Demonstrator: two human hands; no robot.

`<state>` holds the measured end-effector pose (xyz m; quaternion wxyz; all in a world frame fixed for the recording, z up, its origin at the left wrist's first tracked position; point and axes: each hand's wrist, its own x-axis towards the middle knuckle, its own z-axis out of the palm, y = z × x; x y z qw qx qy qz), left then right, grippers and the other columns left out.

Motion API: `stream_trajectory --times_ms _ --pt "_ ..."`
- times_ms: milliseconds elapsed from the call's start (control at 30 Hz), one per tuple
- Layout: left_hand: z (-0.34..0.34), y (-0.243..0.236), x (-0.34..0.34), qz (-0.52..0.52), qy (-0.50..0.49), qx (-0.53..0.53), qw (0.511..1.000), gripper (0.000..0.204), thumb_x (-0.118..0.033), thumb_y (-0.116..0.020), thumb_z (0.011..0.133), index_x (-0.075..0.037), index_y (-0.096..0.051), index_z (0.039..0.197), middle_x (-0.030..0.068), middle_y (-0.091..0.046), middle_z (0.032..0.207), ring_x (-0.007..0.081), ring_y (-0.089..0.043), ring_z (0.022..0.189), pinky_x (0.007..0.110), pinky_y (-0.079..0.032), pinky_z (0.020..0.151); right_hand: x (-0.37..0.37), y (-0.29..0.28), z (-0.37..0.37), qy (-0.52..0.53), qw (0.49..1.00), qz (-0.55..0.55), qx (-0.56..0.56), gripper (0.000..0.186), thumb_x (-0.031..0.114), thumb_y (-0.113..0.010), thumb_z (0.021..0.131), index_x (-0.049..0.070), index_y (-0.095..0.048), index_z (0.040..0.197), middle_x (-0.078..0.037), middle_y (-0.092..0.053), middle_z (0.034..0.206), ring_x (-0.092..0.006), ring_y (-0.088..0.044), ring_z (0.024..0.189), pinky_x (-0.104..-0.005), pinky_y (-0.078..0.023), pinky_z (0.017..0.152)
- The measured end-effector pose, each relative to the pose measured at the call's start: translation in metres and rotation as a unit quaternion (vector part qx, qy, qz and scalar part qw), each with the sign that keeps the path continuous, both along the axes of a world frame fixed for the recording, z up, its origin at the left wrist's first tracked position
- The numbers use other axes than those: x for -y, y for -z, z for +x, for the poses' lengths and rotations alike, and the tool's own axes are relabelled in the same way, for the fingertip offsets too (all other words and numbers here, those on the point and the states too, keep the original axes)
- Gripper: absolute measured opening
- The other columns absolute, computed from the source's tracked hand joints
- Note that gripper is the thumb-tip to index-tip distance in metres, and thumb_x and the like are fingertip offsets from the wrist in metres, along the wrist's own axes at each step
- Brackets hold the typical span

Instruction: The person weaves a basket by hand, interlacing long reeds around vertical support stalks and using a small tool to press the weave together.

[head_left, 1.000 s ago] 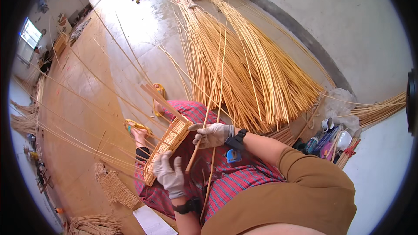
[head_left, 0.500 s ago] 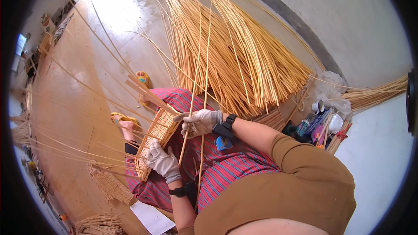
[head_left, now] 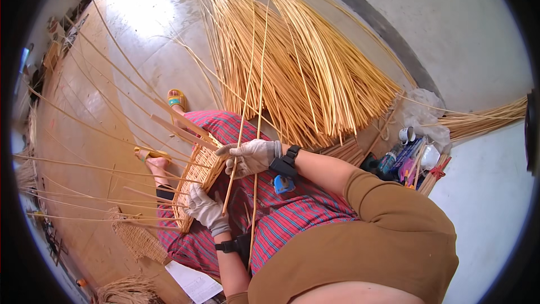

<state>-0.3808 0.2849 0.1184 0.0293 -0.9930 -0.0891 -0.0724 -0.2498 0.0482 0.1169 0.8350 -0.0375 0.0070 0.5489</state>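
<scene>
A partly woven wicker basket point(head_left: 198, 175) lies tilted on my lap, with long thin stakes point(head_left: 121, 173) and flat slats point(head_left: 179, 131) fanning out to the left. My gloved left hand point(head_left: 208, 211) is closed on its near edge. Beside the upper right corner, my gloved right hand point(head_left: 254, 157) pinches a long wicker rod point(head_left: 228, 191), its lower end pointing toward my lap. A second rod point(head_left: 255, 202) runs behind that hand and down across the striped cloth point(head_left: 298, 214). The fingertips of my left hand are partly hidden against the weave.
Large bundles of wicker rods point(head_left: 304, 73) lie on the floor ahead. At right are a plastic bag point(head_left: 424, 110), assorted tools point(head_left: 402, 157) and another rod bundle point(head_left: 484, 117). A blue tape measure point(head_left: 283, 184) rests on my lap. Lower left are a woven panel point(head_left: 139, 236) and paper point(head_left: 193, 281).
The stakes have swung and spread differently as the basket tilts slightly. Both hands keep their grips, and the whole view has shifted a little.
</scene>
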Motion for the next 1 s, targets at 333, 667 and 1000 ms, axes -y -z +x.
stream_trajectory --times_ms 333,667,1000 --pt "0.002 -0.017 -0.006 -0.096 0.040 0.041 0.994 0.046 -0.015 -0.070 0.083 -0.008 -0.060 0.128 0.0131 -0.065 0.118 0.0339 -0.059 0.111 0.055 -0.033 0.112 0.001 0.000 0.001 0.003 0.999 0.020 0.025 0.041 0.027 -0.064 0.099 0.012 -0.055 0.136 -0.012 -0.070 0.107 -0.0262 -0.066 0.110 -0.0490 -0.049 0.103" --pt "-0.006 -0.043 0.004 -0.064 0.108 0.070 0.990 0.047 -0.010 -0.077 0.074 -0.007 -0.068 0.121 0.0117 -0.071 0.109 0.0324 -0.063 0.097 0.044 -0.050 0.087 0.011 -0.012 -0.007 0.022 0.999 0.018 0.019 0.042 0.027 -0.066 0.098 0.012 -0.054 0.136 -0.013 -0.069 0.111 -0.0272 -0.066 0.110 -0.0486 -0.051 0.100" --pt "0.005 -0.036 0.010 -0.082 0.096 0.069 0.990 0.046 -0.018 -0.070 0.086 -0.009 -0.063 0.131 0.0135 -0.067 0.120 0.0347 -0.062 0.106 0.047 -0.047 0.090 0.011 -0.007 -0.008 0.050 0.998 0.015 0.020 0.041 0.030 -0.063 0.100 0.013 -0.053 0.135 -0.011 -0.069 0.111 -0.0257 -0.067 0.109 -0.0465 -0.054 0.097"
